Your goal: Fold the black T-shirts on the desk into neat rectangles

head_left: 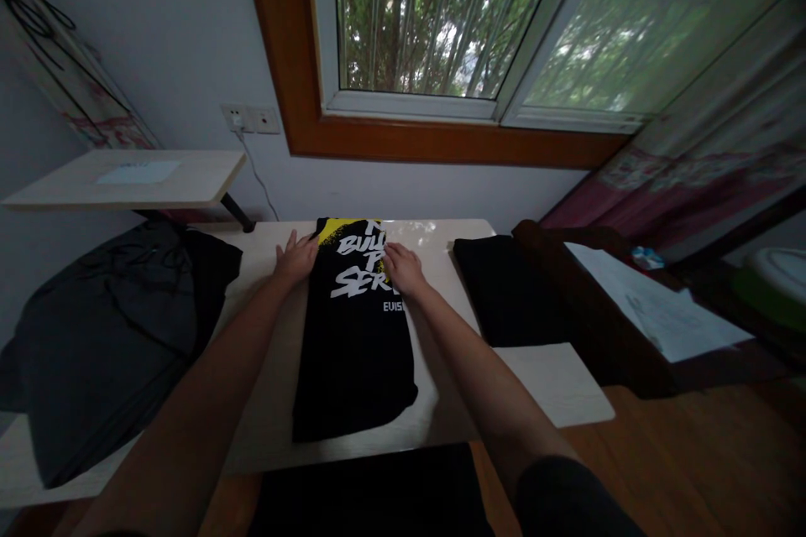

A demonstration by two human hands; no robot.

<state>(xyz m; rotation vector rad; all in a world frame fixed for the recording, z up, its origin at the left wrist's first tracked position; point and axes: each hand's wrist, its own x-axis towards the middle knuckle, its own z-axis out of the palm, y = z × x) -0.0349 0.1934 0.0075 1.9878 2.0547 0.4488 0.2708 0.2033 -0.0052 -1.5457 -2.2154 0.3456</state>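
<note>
A black T-shirt (pixel 353 361) with white lettering and a yellow patch lies folded into a long strip on the pale table (pixel 264 403). At its upper left edge rests my left hand (pixel 295 258), fingers spread, the fingertips touching the cloth and the tabletop. My right hand (pixel 404 268) is at the opposite edge, beside the lettering. Its fingers curl along the fabric edge; the fingertips are partly hidden, and whether they pinch the cloth is hard to see.
A dark grey garment (pixel 113 336) is heaped on the left, below a small raised shelf (pixel 126 176). To the right lies a folded black cloth (pixel 510 289). Beyond it, papers (pixel 655 302) rest on a dark brown surface. A window (pixel 441 25) is behind the table.
</note>
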